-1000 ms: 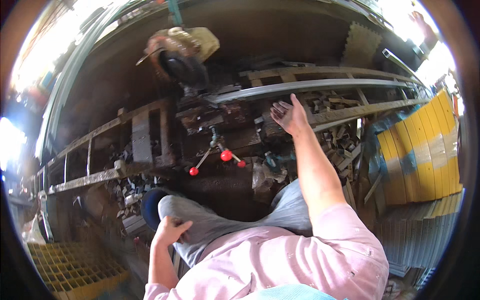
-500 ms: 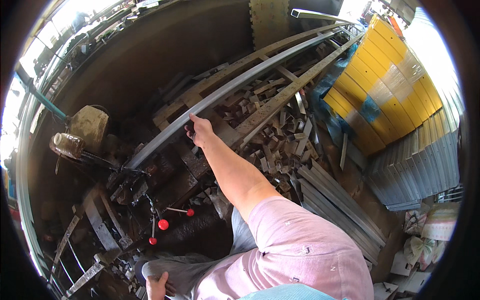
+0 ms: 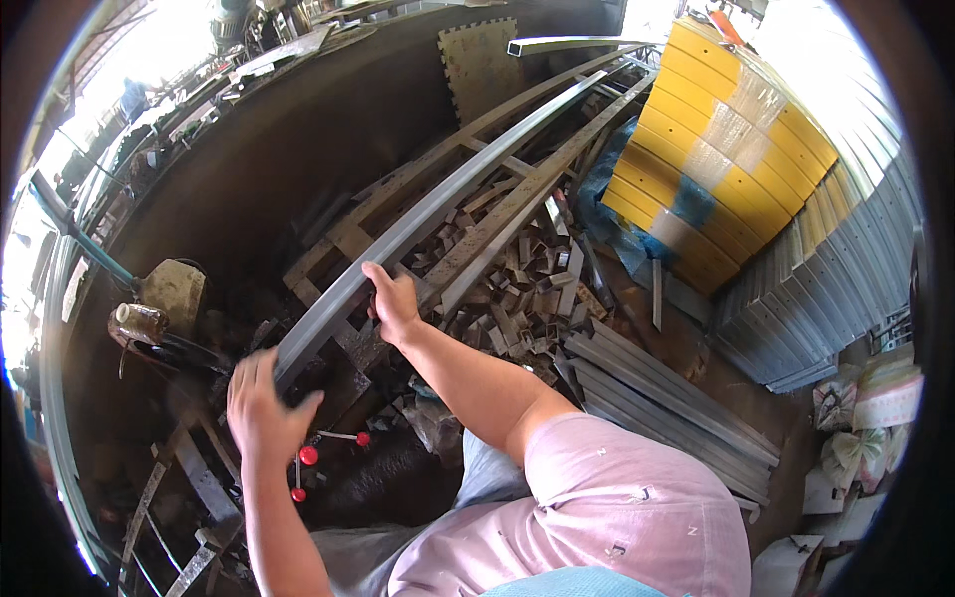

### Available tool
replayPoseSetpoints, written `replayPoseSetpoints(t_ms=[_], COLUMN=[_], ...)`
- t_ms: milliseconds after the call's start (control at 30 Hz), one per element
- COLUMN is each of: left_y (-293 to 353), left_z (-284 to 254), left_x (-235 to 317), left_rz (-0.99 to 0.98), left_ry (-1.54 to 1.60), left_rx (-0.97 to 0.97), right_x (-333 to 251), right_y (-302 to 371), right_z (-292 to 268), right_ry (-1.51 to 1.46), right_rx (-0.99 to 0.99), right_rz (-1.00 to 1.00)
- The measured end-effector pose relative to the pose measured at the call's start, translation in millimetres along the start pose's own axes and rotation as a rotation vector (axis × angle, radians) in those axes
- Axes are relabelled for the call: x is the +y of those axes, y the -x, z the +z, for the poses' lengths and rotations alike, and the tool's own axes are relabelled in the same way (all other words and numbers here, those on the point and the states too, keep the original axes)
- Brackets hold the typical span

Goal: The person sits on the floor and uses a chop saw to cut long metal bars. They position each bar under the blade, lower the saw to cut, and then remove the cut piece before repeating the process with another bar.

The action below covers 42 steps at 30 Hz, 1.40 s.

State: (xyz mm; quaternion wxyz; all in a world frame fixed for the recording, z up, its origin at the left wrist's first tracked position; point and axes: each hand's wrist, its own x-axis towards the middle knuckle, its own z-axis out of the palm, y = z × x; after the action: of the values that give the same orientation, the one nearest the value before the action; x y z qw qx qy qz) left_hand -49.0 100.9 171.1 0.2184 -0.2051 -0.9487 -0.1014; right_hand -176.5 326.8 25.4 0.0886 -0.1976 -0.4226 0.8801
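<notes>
A long grey square metal tube (image 3: 438, 207) slants from the far right down toward me, over a rusty rail frame (image 3: 557, 169). My right hand (image 3: 394, 303) is closed on the tube's near part, thumb on top and fingers tucked at its side. At the tube's near end is my left hand (image 3: 267, 406), fingers stretched and thumb spread. It looks slightly blurred and holds nothing; I cannot tell if its fingertips touch the tube. Just beyond its thumb, red ball knobs (image 3: 308, 456) top the levers of a dark machine, partly hidden by this hand.
Short cut tube pieces (image 3: 527, 308) lie heaped beside the frame. Several longer tubes (image 3: 667, 413) rest on the floor to the right. Behind them stands a yellow stack (image 3: 731, 139) with plastic wrap. A bottle of brownish liquid (image 3: 139, 323) sits at the left.
My left hand has risen from near my knee to the tube's near end. My right hand now grips the tube more closely. The view has shifted a little to the right.
</notes>
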Motion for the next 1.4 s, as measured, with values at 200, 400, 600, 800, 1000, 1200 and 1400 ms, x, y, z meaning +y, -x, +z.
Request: replayPoseSetpoints(t_ms=[200, 400, 600, 800, 1000, 1200, 1400], left_y=[-65.7, 21.0, 186.0, 380.0, 516.9, 432.1, 461.9], left_z=[27.2, -16.2, -99.5, -202.4, -219.1, -168.6, -117.3], left_x=[5.1, -19.8, -83.1, -118.2, -80.9, 15.6, 37.3], left_rz=[-0.285, -0.367, -0.478, -0.665, -0.902, -0.929, -0.920], left_ry=[-0.260, -0.279, -0.271, -0.328, -0.459, -0.228, -0.040], left_rx=[-0.508, -0.452, -0.355, -0.232, -0.163, -0.157, -0.125], right_x=[-8.0, -51.1, -68.0, -60.6, -25.0, 13.2, 21.0], right_y=[-8.0, -30.3, -32.0, -49.3, 8.8, 183.0, 302.0], right_z=[-13.4, -39.9, -62.2, -78.5, -14.8, 63.0, 56.8], right_ry=[-0.030, -0.165, -0.426, -0.443, -0.351, -0.272, 0.062], right_rx=[-0.101, 0.055, 0.079, 0.047, -0.114, -0.433, -0.842], right_rz=[-0.003, 0.082, -0.030, 0.033, 0.128, 0.344, 0.586])
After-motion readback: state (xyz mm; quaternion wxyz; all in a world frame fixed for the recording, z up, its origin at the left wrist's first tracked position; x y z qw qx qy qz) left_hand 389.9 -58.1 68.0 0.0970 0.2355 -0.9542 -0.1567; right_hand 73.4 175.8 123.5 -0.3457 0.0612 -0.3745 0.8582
